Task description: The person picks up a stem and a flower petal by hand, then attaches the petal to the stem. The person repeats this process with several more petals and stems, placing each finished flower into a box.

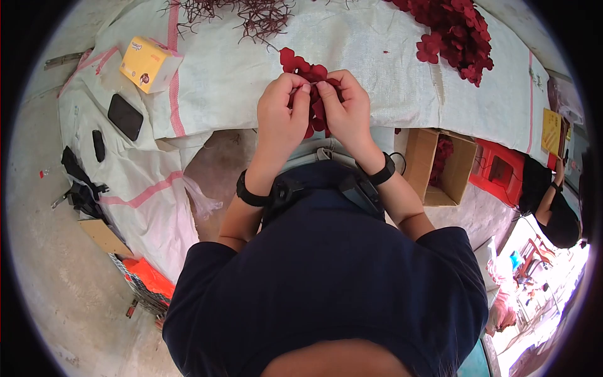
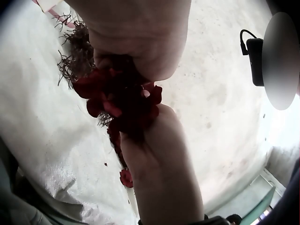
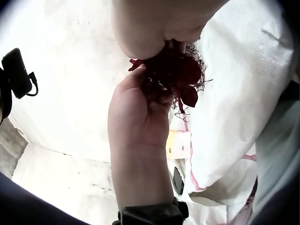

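Dark red artificial flowers (image 1: pixel 318 119) are bunched between both hands, just beyond the near edge of the white woven sheet. My left hand (image 1: pixel 281 112) pinches the bunch between thumb and curled fingers. From the other side my right hand (image 1: pixel 347 114) pinches it too, the two thumbs close together at its top. Petals (image 2: pixel 133 112) stick out below the hands in the left wrist view, and others (image 3: pixel 187 77) spread to one side in the right wrist view. The middle of the bunch is hidden by the fingers.
Brown twiggy stems (image 1: pixel 264 19) lie at the back, with a heap of red flowers (image 1: pixel 455 38) at back right. A yellow tissue pack (image 1: pixel 143 65) and a phone (image 1: pixel 125 117) are at left. A cardboard box (image 1: pixel 422 166) and red stool (image 1: pixel 500 171) stand below right.
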A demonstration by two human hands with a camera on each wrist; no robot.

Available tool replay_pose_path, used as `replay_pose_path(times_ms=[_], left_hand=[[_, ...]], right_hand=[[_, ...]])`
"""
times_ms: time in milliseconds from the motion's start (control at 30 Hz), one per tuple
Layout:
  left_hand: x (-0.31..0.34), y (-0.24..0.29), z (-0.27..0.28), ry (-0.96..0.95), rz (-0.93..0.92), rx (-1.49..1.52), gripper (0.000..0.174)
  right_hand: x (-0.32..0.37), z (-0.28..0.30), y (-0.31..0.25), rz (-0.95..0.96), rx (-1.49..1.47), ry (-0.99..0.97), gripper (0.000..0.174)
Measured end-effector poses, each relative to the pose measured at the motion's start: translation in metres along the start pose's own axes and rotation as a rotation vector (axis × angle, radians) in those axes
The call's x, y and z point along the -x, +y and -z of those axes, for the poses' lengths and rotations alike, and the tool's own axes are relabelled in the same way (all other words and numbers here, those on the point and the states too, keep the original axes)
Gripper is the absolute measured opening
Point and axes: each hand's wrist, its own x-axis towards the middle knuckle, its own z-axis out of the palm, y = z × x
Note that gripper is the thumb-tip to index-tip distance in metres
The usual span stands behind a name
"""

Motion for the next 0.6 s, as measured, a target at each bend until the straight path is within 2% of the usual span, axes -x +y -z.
replay_pose_path(times_ms=[600], left_hand=[[0.0003,-0.0047,-0.0002,-0.009,0.001,0.047,0.001]], right_hand=[[0.0024,-0.0012,0.0024,0.039,0.051,0.013,0.005]])
